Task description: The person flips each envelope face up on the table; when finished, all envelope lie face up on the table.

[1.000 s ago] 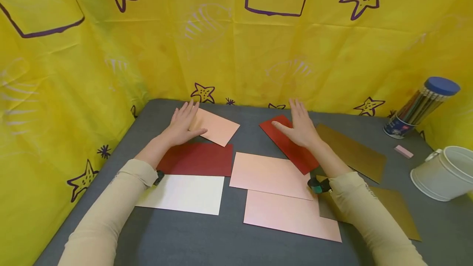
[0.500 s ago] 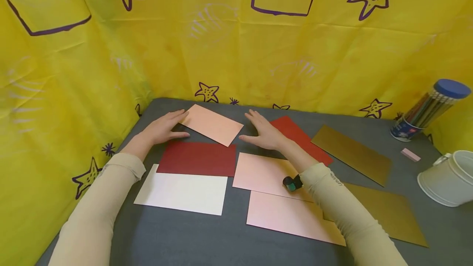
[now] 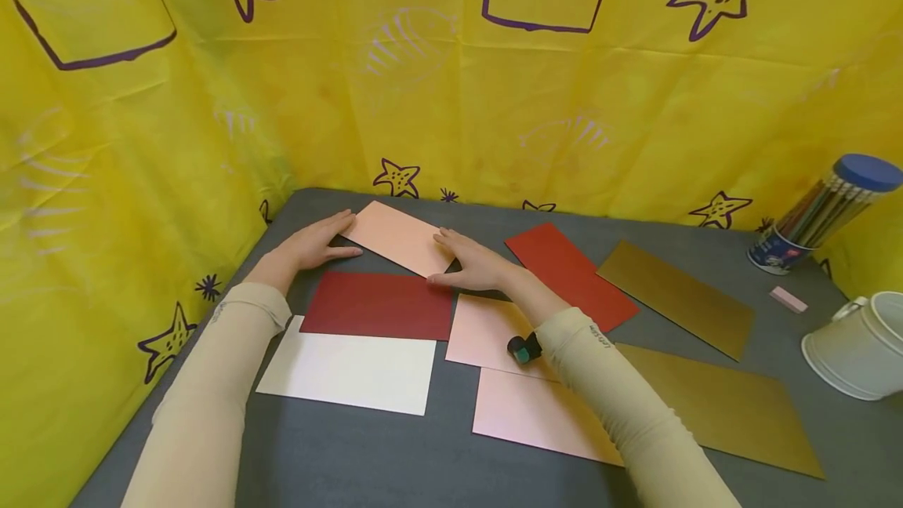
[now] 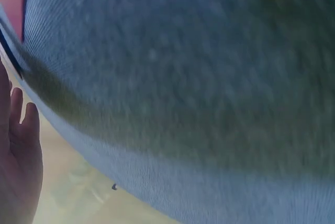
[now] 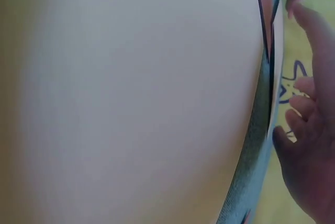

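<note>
A peach rectangular card (image 3: 395,234) lies at a slant near the back of the table. My left hand (image 3: 313,245) is at its left end, fingertips right at the corner and thumb held apart. At the other end is my right hand (image 3: 474,261), its fingers and thumb spread along the card's right edge. Just in front lies a dark red card (image 3: 377,306), partly over a white card (image 3: 347,373). In the right wrist view, the right hand (image 5: 314,135) appears at the side with fingers slightly bent. Only part of the left hand (image 4: 21,156) shows in the left wrist view.
Right of centre lie two overlapping pink cards (image 3: 543,414), partly under my right sleeve. Beyond them are a red card (image 3: 567,273) and two brown cards (image 3: 677,296). A pencil tub (image 3: 779,245), a pink eraser (image 3: 788,299) and a white bucket (image 3: 846,355) stand at the right.
My right hand has moved left from the red card to the right end of the peach card. My left hand has drawn back slightly to the card's left corner.
</note>
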Demonstrator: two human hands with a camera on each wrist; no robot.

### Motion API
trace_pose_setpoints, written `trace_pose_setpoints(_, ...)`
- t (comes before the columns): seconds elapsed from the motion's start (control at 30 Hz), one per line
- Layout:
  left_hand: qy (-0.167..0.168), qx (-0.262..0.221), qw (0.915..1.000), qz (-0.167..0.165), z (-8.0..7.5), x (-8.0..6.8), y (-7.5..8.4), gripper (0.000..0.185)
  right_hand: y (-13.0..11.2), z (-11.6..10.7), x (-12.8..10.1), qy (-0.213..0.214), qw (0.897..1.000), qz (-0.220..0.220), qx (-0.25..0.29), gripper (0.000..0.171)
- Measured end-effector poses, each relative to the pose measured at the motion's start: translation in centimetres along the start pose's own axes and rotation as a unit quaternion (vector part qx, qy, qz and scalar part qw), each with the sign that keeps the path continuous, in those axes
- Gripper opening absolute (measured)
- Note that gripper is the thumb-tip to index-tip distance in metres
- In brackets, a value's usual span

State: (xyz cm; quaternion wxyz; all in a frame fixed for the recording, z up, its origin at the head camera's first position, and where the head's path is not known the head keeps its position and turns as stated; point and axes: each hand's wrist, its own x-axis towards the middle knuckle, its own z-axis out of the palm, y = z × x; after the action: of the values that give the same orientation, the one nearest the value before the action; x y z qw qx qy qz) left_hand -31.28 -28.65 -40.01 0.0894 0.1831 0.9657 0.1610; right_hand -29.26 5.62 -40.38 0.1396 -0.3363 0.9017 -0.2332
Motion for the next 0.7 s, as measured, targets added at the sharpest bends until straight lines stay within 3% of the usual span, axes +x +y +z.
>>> trace_pose_setpoints(0.17,0.0,-0.01,0.9999,0.012,0.6,0.3,0.0,0.081,0.2,0.3,0.3,-0.018,1.0,0.01,-0.018,0.096)
trace_pose_setpoints(0.47,0.029,0.006,0.9989,0.035,0.6,0.3,0.5,0.073,0.0,0.0,0.2,-0.017,0.998,0.011,-0.057,0.09)
trace_pose_setpoints(0.7,0.035,0.012,0.9982,0.046,0.7,0.0,0.5,0.07,-0.8,-0.2,0.0,-0.039,0.989,-0.019,-0.14,0.078)
